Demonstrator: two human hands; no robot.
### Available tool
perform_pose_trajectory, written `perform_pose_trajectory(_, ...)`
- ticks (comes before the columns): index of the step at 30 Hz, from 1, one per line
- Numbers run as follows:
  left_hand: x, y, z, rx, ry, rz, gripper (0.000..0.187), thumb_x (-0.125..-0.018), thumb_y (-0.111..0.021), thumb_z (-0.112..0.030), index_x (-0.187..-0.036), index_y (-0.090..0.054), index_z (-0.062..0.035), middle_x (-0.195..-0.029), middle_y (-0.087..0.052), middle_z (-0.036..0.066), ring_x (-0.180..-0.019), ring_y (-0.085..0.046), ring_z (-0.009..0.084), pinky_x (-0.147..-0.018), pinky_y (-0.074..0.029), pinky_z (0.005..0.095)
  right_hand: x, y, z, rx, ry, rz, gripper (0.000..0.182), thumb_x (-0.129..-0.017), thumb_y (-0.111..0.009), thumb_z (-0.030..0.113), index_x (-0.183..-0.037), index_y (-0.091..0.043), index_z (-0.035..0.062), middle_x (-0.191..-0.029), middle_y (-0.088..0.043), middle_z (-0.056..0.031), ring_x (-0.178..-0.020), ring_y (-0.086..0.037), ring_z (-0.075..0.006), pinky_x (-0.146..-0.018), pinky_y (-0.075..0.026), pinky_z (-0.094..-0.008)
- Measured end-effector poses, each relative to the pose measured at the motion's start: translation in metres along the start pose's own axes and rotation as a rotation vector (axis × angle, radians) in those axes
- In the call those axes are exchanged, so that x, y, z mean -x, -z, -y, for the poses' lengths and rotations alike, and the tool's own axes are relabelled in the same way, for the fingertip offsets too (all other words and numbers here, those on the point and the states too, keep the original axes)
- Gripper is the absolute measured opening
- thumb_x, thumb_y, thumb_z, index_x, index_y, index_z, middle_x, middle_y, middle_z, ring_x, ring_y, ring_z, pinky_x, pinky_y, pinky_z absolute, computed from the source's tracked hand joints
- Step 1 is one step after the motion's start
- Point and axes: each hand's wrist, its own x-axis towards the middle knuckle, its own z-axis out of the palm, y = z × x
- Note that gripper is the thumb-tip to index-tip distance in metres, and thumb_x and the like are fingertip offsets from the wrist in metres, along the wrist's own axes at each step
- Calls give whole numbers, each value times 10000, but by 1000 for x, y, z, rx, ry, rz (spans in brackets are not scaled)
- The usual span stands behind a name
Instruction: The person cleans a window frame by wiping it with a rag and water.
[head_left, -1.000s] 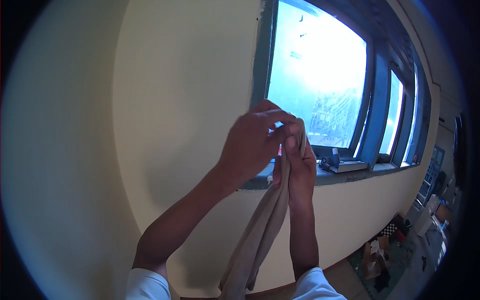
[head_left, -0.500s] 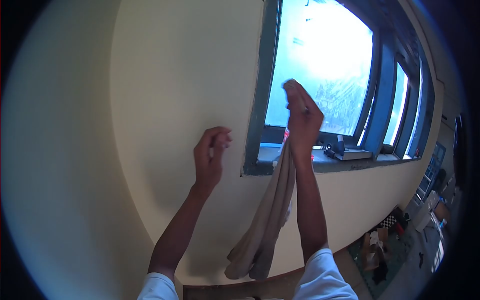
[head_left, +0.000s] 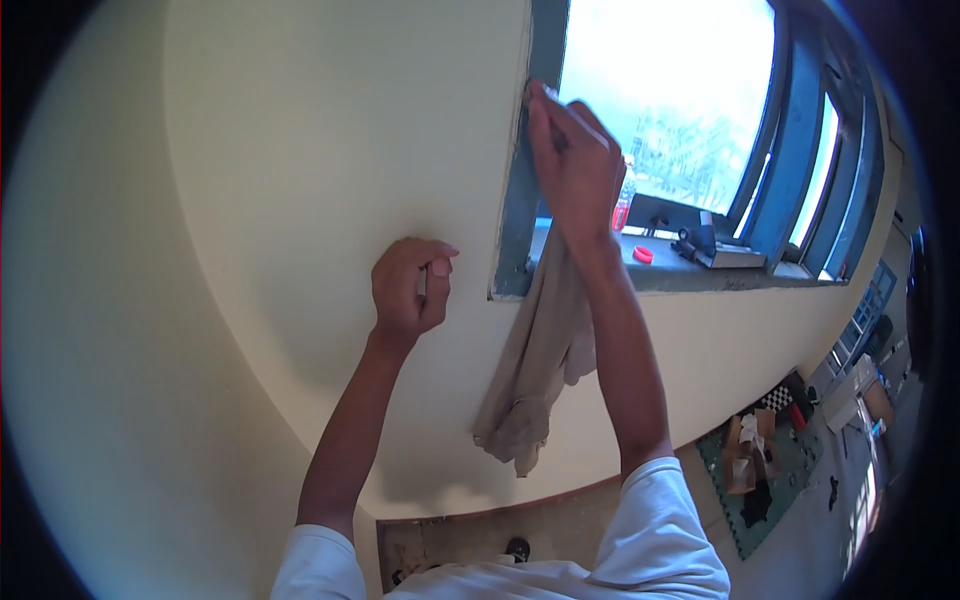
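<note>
My right hand [head_left: 580,175] is raised at the left edge of the window frame [head_left: 518,215], fingers pinched together with their tips against or close to the frame. A long beige cloth [head_left: 540,350] hangs in folds from behind this hand, its lower end bunched in front of the wall. The grip on it is hidden by the hand. My left hand [head_left: 408,288] is held lower, before the pale wall [head_left: 330,150], with fingers curled and thumb near the index finger. Whether anything small is between them I cannot make out.
On the window sill are a bottle with red contents [head_left: 622,205], a red ring [head_left: 643,254] and a dark device on a flat box [head_left: 715,250]. An open cardboard box [head_left: 745,465] lies on a green mat [head_left: 750,538] at lower right. A dark shoe [head_left: 518,548] shows below.
My right hand has moved up and left to the window frame, and the cloth has risen with it. My left hand has shifted slightly left and turned. The view has tilted downward.
</note>
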Motion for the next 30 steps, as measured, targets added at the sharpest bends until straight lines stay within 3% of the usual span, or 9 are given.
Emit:
perform_pose_trajectory(6,1,0,-2,45,43,-27,113,-798,-506,26,-827,-591,-43,-629,-562,42,-529,-523,137,-511,-418,262,123,6,13,81,-86,95,216,-810,-647,98,-1020,-679,137,-663,-544,-45,-499,-547,-199,-444,-433,-323)
perform_pose_trajectory(11,3,3,3,39,-25,15,96,-874,-466,-30,-870,-560,-12,-669,-563,58,-537,-519,102,-497,-414,229,197,3,9,-57,-227,71,307,-774,-673,36,-1065,-659,133,-681,-573,-28,-539,-575,-195,-478,-453,-313)
perform_pose_trajectory(13,3,2,1,60,29,-20,115,-813,-503,16,-832,-595,-49,-632,-566,34,-531,-532,121,-504,-417,243,193,-1,8,-67,-197,-10,286,-775,-674,32,-1045,-656,123,-713,-604,-39,-569,-598,-203,-512,-470,-311)
perform_pose_trajectory(17,5,2,1,74,42,-40,95,-829,-504,1,-832,-590,-39,-646,-574,40,-523,-529,113,-496,-418,236,120,-9,4,-106,-145,-175,148,-790,-666,49,-932,-642,85,-808,-663,-81,-656,-649,-236,-590,-500,-307)
perform_pose_trajectory(20,4,1,1,67,31,-54,84,-834,-505,-6,-828,-586,-29,-655,-578,48,-518,-527,107,-488,-416,227,91,-3,14,-151,-235,-101,115,-788,-686,32,-897,-649,26,-830,-680,-101,-692,-645,-155,-624,-480,-248)
perform_pose_trajectory(21,3,1,1,69,30,-55,82,-835,-506,-8,-826,-585,-26,-657,-579,49,-516,-527,107,-485,-415,225,93,-5,12,-141,-226,-110,102,-784,-673,47,-875,-629,59,-804,-664,-80,-678,-656,-229,-593,-501,-292)
perform_pose_trajectory(24,4,1,2,106,30,-64,76,-836,-508,-9,-827,-583,-18,-665,-583,55,-517,-530,106,-483,-414,219,132,0,14,-49,-208,-120,102,-774,-679,35,-859,-627,57,-777,-657,-74,-646,-643,-226,-569,-490,-287)
perform_pose_trajectory(27,4,1,3,115,25,-63,74,-841,-507,-15,-834,-581,-9,-680,-593,64,-518,-532,107,-480,-416,216,169,-13,10,-252,-300,-176,103,-767,-684,26,-847,-626,56,-745,-646,-75,-618,-627,-232,-548,-476,-292)
perform_pose_trajectory(30,3,0,2,117,12,-70,80,-850,-502,-21,-841,-579,-2,-690,-603,71,-519,-534,107,-478,-415,214,131,-7,15,-104,-210,-149,82,-772,-692,17,-843,-651,11,-750,-659,-113,-632,-616,-180,-591,-465,-264)
